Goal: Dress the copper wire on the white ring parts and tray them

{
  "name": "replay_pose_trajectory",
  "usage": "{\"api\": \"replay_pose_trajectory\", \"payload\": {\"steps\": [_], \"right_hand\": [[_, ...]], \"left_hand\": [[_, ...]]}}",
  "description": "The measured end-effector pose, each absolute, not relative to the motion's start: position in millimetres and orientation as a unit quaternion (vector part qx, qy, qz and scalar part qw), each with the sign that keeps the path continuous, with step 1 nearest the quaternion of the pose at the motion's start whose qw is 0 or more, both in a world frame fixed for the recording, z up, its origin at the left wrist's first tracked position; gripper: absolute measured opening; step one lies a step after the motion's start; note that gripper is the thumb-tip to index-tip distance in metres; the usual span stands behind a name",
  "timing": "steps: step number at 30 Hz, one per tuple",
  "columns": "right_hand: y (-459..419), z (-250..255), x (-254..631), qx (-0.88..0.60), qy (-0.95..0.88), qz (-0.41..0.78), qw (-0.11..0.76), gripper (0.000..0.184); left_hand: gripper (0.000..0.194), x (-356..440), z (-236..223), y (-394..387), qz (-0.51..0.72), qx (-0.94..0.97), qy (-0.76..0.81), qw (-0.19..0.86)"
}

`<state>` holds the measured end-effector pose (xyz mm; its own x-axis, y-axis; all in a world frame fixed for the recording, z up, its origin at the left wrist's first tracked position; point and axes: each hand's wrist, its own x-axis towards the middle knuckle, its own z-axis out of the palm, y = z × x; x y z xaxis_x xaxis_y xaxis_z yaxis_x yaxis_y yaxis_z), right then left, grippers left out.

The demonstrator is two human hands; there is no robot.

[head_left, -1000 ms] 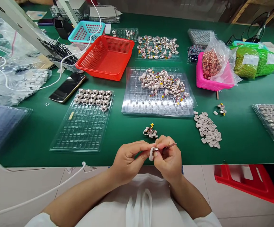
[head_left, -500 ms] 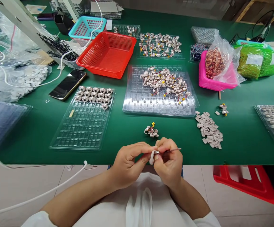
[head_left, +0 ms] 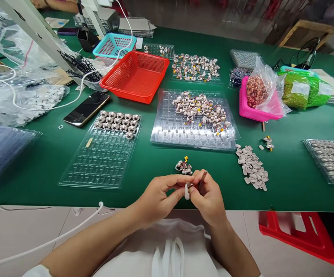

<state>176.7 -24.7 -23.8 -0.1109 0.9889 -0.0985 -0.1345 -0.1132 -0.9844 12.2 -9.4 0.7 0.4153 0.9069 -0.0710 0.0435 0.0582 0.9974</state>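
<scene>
Fingertips of both my hands meet just over the table's front edge, around a small curved white earbud [head_left: 187, 191] with a silvery end. My left hand [head_left: 162, 196] pinches it from the left. My right hand [head_left: 208, 198] grips its other side, and a thin brown stick-like tool [head_left: 203, 177] also pokes up from between the right fingers. Just beyond the hands lies a small cluster of earbuds [head_left: 183, 167] with yellow tabs. A heap of flat greyish-white oval covers [head_left: 253, 167] is to the right.
A clear tray [head_left: 94, 165] with rows of silvery-white shells [head_left: 115, 121] lies left. Stacked trays [head_left: 167, 134] bear piled earbuds mid-table. Around them are a red basket [head_left: 135, 77], a phone [head_left: 86, 109], a pink basket [head_left: 260, 111] and a filled tray [head_left: 332, 159]. A red stool [head_left: 302, 234] stands below.
The tool in my right hand has turned from nearly level, pointing right, to steeply upward. Both hands keep hold of the earbud. The camera view has shifted a little.
</scene>
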Motion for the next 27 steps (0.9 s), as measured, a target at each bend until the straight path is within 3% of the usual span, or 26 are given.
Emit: {"api": "replay_pose_trajectory", "payload": {"steps": [4,11,20,27], "right_hand": [[-24,-14,199,-0.477,-0.500,0.599,0.404,0.008],[-21,-19,207,-0.497,-0.497,0.571,0.424,0.023],[-9,-28,196,-0.427,-0.421,0.708,0.373,0.029],[-9,-30,185,-0.401,-0.371,0.740,0.394,0.031]], "left_hand": [[0.021,10,1,1,0.366,0.508,0.409,0.664],[0.023,8,-5,12,0.397,0.363,0.404,0.740],[0.022,4,9,10,0.353,0.473,0.397,0.702],[0.020,3,9,7,0.367,0.520,0.402,0.658]]}}
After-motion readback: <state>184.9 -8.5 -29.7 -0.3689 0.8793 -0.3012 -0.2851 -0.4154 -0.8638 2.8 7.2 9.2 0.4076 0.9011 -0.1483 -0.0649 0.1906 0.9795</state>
